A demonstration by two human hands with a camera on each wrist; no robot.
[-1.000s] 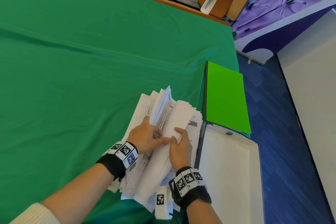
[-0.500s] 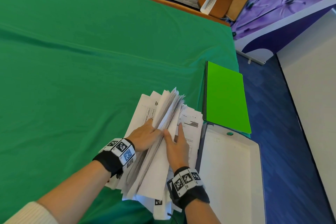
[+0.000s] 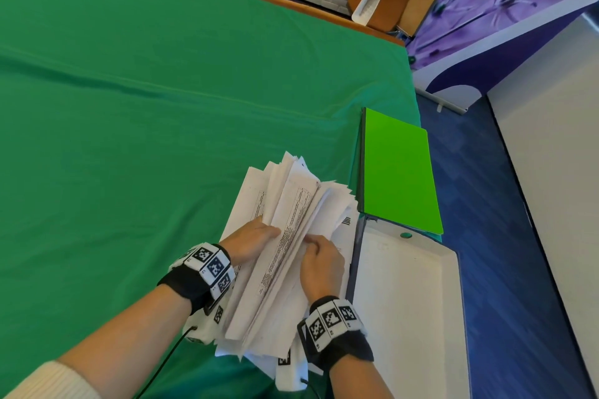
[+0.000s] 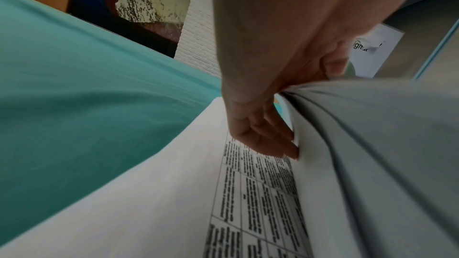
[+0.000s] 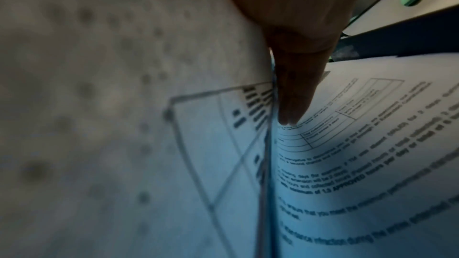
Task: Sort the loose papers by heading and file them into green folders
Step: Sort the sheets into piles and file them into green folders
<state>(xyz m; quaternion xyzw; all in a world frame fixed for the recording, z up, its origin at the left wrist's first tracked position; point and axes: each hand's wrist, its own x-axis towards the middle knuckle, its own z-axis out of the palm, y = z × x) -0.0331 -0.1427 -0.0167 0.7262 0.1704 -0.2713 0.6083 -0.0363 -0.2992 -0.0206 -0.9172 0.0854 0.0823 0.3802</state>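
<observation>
Papers [image 3: 291, 236], a thick loose stack of thin limp sheets, lie fanned on the green cloth [image 3: 162, 107] just beside the open box file [image 3: 405, 301]; they look light and slippery, apt to slide apart, so a grip along a long edge seems safest. Left hand [image 3: 249, 236] has its fingers tucked under a lifted sheaf, thumb on top. Right hand [image 3: 321, 266] has curled fingers slipped between sheets. Green folder [image 3: 398, 172] lies farther off.

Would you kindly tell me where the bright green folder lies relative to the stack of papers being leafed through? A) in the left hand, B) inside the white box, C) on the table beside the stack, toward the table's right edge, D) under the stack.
C: the green folder lies flat on the table, right of the paper stack.
</observation>
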